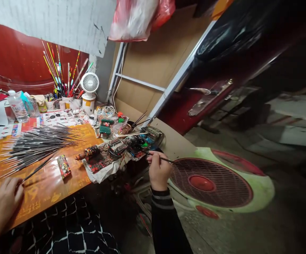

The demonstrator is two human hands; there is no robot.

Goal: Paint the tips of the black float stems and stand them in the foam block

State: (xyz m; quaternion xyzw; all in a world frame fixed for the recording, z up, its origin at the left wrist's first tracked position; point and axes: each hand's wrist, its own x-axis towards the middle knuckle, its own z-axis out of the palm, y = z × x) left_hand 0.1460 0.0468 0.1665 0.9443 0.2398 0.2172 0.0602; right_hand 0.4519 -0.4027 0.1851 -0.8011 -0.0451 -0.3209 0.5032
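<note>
Hands are well apart here. Right hand (pixel 159 171) is just past the end of the counter, fingers pinched narrow on a thin dark stick (pixel 166 159). Its long axis runs about level, w/ the tip pointing right, out past the hand toward the red grille of a floor fan (pixel 210 182). Dark striped sleeve (pixel 163 215) on that arm. Left hand (pixel 3 201) sits low on the orange counter (pixel 49 190), fingers curled, w/ a long dark stick (pixel 39 168) running diagonally up & right from the fingertips. Can't tell if it's gripped or just touching. Big fanned-out pile of thin sticks (pixel 39 148) lies on the counter just above it, all running roughly the same way, pointy ends to the right. Between the hands, a paint-stained rag (pixel 100 178) holds a cluster of painted bits, too jumbled to make out. Small painted box (pixel 64 166) sits right beside the long stick. Further back: white mini fan (pixel 89 83) on a white tin (pixel 88 104), plus a bunch of colored sticks (pixel 60 74) standing upright in containers. Check-pattern fabric (pixel 52 225) at bottom of view.
</note>
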